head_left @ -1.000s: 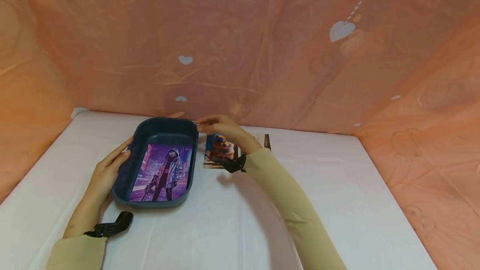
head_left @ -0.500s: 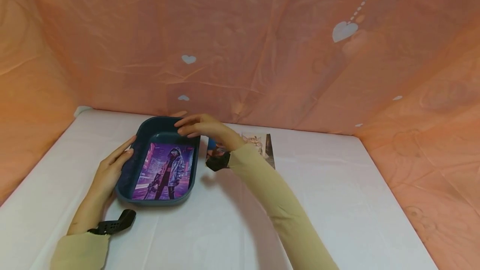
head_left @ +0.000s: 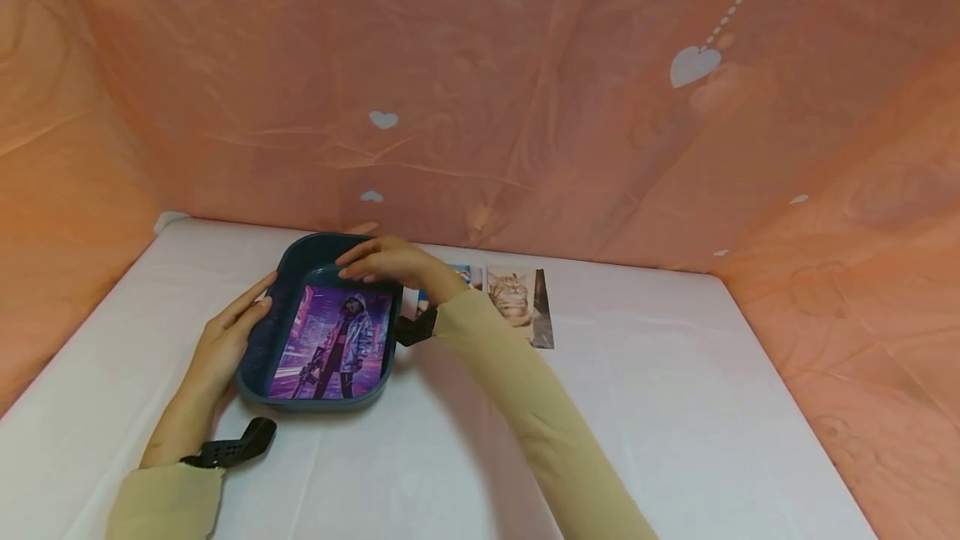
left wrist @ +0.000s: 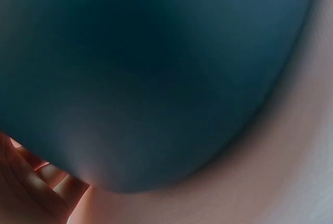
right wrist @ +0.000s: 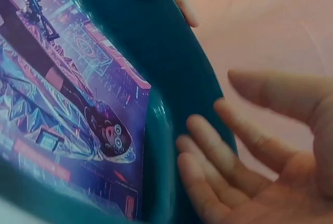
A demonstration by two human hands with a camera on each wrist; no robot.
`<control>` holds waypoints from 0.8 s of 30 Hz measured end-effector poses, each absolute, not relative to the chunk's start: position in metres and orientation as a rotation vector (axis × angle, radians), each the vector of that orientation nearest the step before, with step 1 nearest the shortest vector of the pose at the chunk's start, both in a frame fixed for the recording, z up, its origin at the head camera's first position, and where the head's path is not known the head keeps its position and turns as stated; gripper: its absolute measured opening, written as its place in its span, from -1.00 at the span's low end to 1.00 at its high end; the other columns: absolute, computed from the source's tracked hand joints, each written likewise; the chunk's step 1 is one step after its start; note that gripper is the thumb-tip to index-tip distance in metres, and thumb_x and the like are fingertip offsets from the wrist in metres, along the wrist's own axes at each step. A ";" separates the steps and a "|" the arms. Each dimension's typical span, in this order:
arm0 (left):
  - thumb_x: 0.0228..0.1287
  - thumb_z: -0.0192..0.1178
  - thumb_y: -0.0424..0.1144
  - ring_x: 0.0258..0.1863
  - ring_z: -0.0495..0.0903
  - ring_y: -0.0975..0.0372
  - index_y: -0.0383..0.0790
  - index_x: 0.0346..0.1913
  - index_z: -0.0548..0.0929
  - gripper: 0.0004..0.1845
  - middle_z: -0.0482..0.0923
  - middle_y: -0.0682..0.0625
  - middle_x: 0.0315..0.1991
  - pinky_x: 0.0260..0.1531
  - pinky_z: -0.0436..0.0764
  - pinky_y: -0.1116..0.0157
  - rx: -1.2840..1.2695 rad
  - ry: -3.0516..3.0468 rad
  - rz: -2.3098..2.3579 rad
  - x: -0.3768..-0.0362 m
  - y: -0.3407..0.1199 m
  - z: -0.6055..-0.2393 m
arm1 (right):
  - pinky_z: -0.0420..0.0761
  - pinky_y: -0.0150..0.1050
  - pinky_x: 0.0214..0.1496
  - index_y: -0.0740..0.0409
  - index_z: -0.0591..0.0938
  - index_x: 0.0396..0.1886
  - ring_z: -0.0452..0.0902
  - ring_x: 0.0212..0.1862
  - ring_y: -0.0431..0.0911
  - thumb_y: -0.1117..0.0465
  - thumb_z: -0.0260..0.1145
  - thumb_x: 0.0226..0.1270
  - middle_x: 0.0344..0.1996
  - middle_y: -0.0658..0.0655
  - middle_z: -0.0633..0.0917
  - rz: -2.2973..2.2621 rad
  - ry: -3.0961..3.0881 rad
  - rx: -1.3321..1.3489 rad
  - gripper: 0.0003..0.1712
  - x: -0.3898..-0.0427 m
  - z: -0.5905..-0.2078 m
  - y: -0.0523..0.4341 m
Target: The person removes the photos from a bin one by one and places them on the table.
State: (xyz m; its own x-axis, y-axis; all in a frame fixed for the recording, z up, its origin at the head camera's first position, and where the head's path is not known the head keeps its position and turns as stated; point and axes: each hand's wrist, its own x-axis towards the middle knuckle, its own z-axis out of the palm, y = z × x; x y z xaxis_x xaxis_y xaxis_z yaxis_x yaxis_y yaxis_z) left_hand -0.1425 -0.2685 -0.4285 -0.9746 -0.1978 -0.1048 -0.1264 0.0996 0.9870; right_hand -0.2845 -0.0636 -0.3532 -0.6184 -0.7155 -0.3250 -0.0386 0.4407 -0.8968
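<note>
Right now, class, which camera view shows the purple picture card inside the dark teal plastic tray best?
The head view: the whole purple picture card lies flat in the dark teal plastic tray. The right wrist view shows only part of the card, close up. The left wrist view shows only blurred tray wall.

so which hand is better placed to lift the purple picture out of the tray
Probably the right hand: it hovers open over the far end of the dark tray, just above the purple picture. The left hand rests against the tray's outer left wall, so it looks better placed to steady it.
</note>
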 end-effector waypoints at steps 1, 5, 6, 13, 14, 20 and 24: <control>0.41 -0.08 0.19 0.52 -0.18 0.01 0.23 0.46 0.17 -0.40 -0.10 0.04 0.53 0.42 -0.12 -0.16 0.337 -2.289 -2.042 -0.143 -0.269 -0.429 | 0.49 -0.24 0.23 0.24 0.54 0.22 0.50 0.12 -0.08 0.22 0.24 0.37 0.25 0.13 0.53 -1.211 1.983 -0.606 -0.56 -0.284 -0.353 -0.065; 0.41 -0.07 0.19 0.52 -0.16 0.02 0.22 0.46 0.18 -0.40 -0.07 0.04 0.53 0.42 -0.11 -0.15 0.321 -2.286 -2.037 -0.143 -0.269 -0.429 | 0.42 -0.14 0.31 0.26 0.55 0.20 0.45 0.21 0.03 0.25 0.24 0.36 0.24 0.15 0.54 -1.224 1.985 -0.509 -0.57 -0.284 -0.354 -0.070; 0.41 -0.07 0.19 0.52 -0.16 0.03 0.22 0.46 0.18 -0.40 -0.07 0.05 0.53 0.42 -0.11 -0.14 0.315 -2.283 -2.040 -0.144 -0.268 -0.429 | 0.41 -0.12 0.32 0.25 0.56 0.20 0.44 0.23 0.05 0.24 0.25 0.35 0.23 0.14 0.55 -1.217 1.996 -0.483 -0.56 -0.284 -0.354 -0.071; 0.41 -0.06 0.19 0.49 -0.06 0.10 0.24 0.45 0.18 -0.40 -0.05 0.01 0.53 0.42 -0.03 -0.11 0.318 -2.290 -2.061 -0.144 -0.266 -0.430 | 0.31 -0.03 0.39 0.13 0.56 0.22 0.30 0.36 0.09 0.18 0.31 0.28 0.30 0.11 0.49 -1.125 2.068 -0.372 -0.50 -0.282 -0.359 -0.077; 0.40 -0.06 0.19 0.49 -0.06 0.10 0.25 0.45 0.18 -0.40 -0.05 0.01 0.53 0.42 -0.03 -0.12 0.320 -2.286 -2.067 -0.144 -0.266 -0.430 | 0.30 -0.04 0.40 0.13 0.56 0.22 0.29 0.37 0.09 0.18 0.32 0.27 0.31 0.11 0.47 -1.127 2.072 -0.369 -0.50 -0.281 -0.359 -0.078; 0.41 -0.05 0.18 0.51 -0.11 0.13 0.21 0.46 0.19 -0.40 -0.05 0.07 0.53 0.43 -0.08 -0.10 0.295 -2.268 -2.073 -0.144 -0.266 -0.429 | 0.32 -0.13 0.39 0.15 0.57 0.21 0.32 0.35 0.02 0.20 0.29 0.30 0.31 0.12 0.47 -1.113 2.091 -0.429 -0.53 -0.281 -0.360 -0.080; 0.42 -0.06 0.18 0.51 -0.11 0.11 0.21 0.46 0.19 -0.41 -0.05 0.05 0.53 0.43 -0.08 -0.11 0.292 -2.272 -2.064 -0.144 -0.267 -0.428 | 0.40 -0.17 0.33 0.19 0.56 0.21 0.41 0.28 0.00 0.21 0.27 0.33 0.24 0.17 0.54 -1.105 2.079 -0.461 -0.54 -0.281 -0.361 -0.082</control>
State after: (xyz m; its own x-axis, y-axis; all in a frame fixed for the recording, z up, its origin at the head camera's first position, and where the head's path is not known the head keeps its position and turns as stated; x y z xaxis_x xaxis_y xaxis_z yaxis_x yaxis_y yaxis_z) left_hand -0.1441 -0.2670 -0.4280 -0.9804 -0.1782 -0.0842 -0.1009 0.0867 0.9911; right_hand -0.2814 -0.0817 -0.3612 -0.6724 -0.6009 -0.4322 0.0221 0.5674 -0.8232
